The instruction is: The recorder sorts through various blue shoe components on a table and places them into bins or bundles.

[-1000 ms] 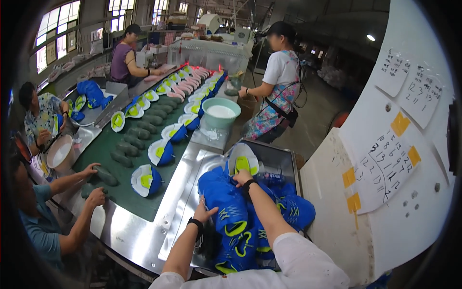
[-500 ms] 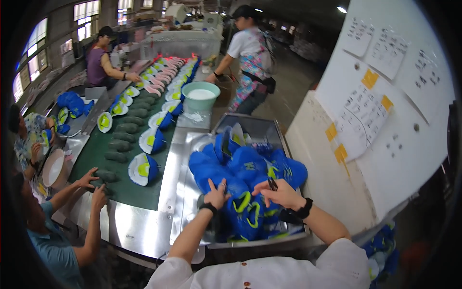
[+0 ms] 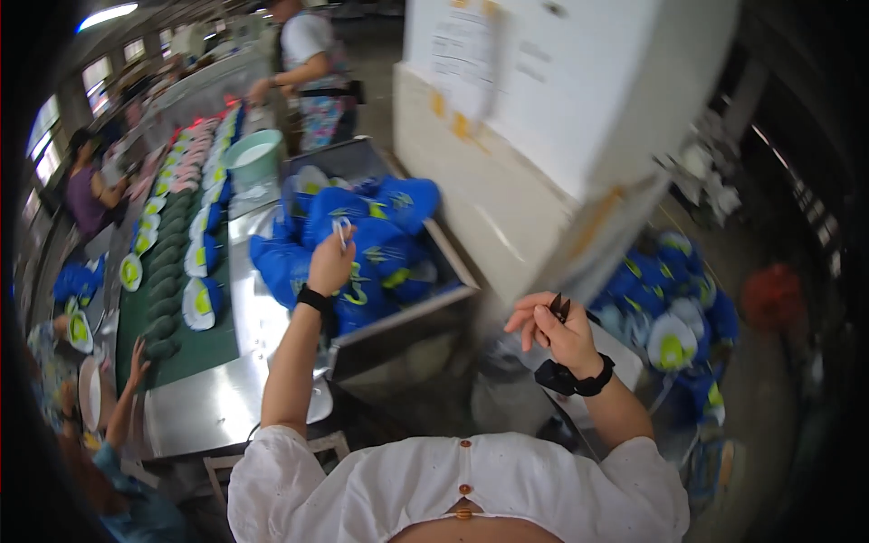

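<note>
My left hand (image 3: 333, 264) is closed above a heap of blue fabric pieces (image 3: 367, 240) that look like shoe uppers with yellow-green trim. A small pale loop (image 3: 341, 228) shows at its fingertips; what the fingers pinch is unclear. My right hand (image 3: 558, 333) is off to the right, beyond the metal tray (image 3: 398, 330) that holds the heap. Small dark thread snips (image 3: 561, 308) are held in that hand, the blades pointing up past the thumb while the other fingers reach leftward.
On the left, a green conveyor (image 3: 204, 348) carries rows of dark foot-shaped forms (image 3: 163, 303) and blue-and-white pieces. A green basin (image 3: 253, 156) stands behind the tray. More blue pieces (image 3: 670, 308) are piled low on the right, past a white panel (image 3: 561, 100). Co-workers stand around the conveyor.
My view has swung right. My right hand has left the blue heap and moved right with the snips. My left hand has stayed over the heap, its fingers now curled closed.
</note>
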Demonstrator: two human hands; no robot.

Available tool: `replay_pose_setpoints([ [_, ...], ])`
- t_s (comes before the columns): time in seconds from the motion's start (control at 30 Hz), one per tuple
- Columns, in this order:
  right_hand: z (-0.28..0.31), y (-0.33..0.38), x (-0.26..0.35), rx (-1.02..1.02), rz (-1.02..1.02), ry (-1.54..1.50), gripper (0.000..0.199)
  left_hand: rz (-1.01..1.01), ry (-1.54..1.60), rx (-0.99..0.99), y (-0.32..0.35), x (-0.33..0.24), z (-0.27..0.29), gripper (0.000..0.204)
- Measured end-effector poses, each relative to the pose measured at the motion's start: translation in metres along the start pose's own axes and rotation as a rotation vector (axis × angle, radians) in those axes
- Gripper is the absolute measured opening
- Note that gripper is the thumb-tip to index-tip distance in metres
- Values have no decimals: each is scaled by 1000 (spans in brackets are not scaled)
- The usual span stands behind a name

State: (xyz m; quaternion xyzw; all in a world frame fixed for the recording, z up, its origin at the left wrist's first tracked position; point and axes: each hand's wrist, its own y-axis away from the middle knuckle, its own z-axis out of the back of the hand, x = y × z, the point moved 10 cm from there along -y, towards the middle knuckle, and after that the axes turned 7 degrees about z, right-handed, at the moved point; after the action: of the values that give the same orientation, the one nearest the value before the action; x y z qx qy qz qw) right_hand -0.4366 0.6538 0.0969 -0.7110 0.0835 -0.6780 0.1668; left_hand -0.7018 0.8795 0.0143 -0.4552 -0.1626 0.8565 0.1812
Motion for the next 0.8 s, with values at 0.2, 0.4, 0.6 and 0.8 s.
replay_pose_setpoints([
  [0.2, 107, 182, 88, -270, 263, 15, 33, -158, 527, 440, 114, -282, -127, 18],
  [0.4, 253, 431, 98, -1032, 182, 224, 29, -361, 351, 845, 243, -435, -290, 16],
  [0.6, 313, 632, 7, -1365, -281, 392, 20, -392, 371, 1045, 287, -500, -442, 23],
  [0.8, 374, 680, -31, -1462, -596, 636, 27, 132, 493, 1186, 333, -456, -638, 69],
])
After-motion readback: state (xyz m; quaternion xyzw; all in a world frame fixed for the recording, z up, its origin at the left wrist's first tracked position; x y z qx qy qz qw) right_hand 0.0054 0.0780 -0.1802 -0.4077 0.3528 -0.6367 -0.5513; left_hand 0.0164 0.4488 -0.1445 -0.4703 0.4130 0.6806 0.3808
